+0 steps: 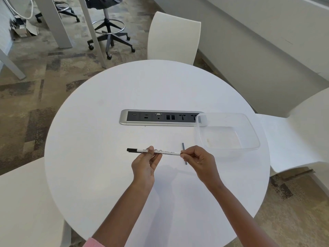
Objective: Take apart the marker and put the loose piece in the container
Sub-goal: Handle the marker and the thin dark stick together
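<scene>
The marker (pixel 156 152) pinched between the fingers (pixel 151 150) of both hands has a smooth white plastic barrel with fine black print and a matt black cap. Just beyond the right fingertips lies a thin grey rod (pixel 184 154), dull and smooth. Further right of them sits the container (pixel 229 118), clear glossy plastic, faintly smudged on its floor. Under the hands the table (pixel 106 157) is matt white and smooth. Beyond the fingers a socket strip (pixel 124 118) has a brushed silver metal frame around a dark matt panel. The cuff (pixel 93 242) is soft pink ribbed knit.
</scene>
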A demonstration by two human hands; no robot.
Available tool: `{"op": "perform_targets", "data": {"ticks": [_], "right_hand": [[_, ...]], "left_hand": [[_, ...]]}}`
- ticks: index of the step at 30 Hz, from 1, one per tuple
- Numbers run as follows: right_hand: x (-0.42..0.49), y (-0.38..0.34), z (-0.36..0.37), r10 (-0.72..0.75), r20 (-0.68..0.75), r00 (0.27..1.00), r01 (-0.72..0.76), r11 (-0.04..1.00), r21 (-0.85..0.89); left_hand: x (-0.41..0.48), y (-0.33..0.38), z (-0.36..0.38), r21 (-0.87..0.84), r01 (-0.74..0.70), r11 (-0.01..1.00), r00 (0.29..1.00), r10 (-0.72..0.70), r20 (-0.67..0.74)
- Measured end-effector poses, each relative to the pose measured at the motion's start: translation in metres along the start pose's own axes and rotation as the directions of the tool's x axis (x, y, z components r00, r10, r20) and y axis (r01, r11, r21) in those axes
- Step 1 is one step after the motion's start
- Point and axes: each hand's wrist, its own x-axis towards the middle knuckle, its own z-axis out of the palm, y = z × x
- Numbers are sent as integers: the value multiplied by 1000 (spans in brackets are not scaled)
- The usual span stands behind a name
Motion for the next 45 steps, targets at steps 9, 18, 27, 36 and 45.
{"op": "perform_targets", "data": {"ticks": [9,18,27,36,45], "right_hand": [[3,-10,1,300,93,949,-311,857,410],[1,-4,-1,-37,-11,999,38,996,84],[0,7,-3,-173,37,984,176,977,-116],[-1,-12,-1,337,140,931,-365,869,336],[-3,-1,1,53,-1,999,-53,997,-55]], "left_hand": [[0,2,4,29,-27,999,1000,27,12],[1,3,3,10,39,999,999,-39,4],[3,2,-3,-3,85,996,996,-85,-18],[4,1,-4,42,30,999,1000,-30,8],[2,4,-3,26,9,1000,1000,-8,-3]]}}
